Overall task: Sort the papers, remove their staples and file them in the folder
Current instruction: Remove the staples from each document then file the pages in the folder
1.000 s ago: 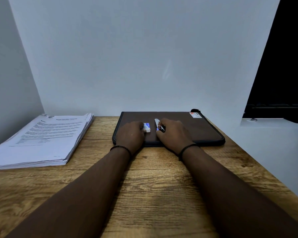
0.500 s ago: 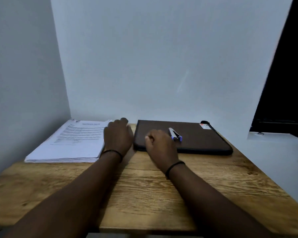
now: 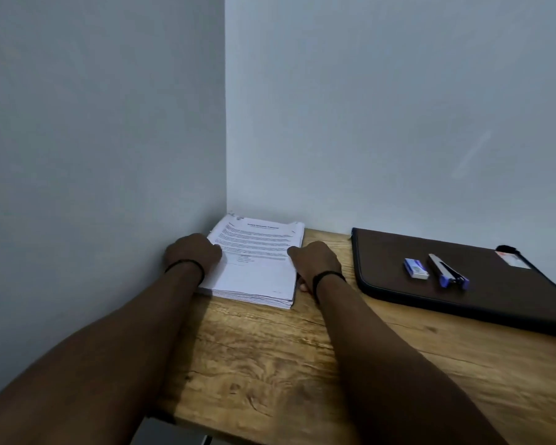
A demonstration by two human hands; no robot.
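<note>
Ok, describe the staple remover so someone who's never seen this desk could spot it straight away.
Start at the dark brown folder lying on the right of the wooden desk. Two small things rest on its cover, side by side. The staple remover is the right one: long, slim, silver with blue ends, unlike the short blue and white box beside it.

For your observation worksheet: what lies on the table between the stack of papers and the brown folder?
In the head view, only the right hand, resting against the stack of papers at its right edge; beyond it, bare wooden table reaches the brown folder.

Left hand (image 3: 193, 253), right hand (image 3: 315, 260) outstretched, knuckles-up.
</note>
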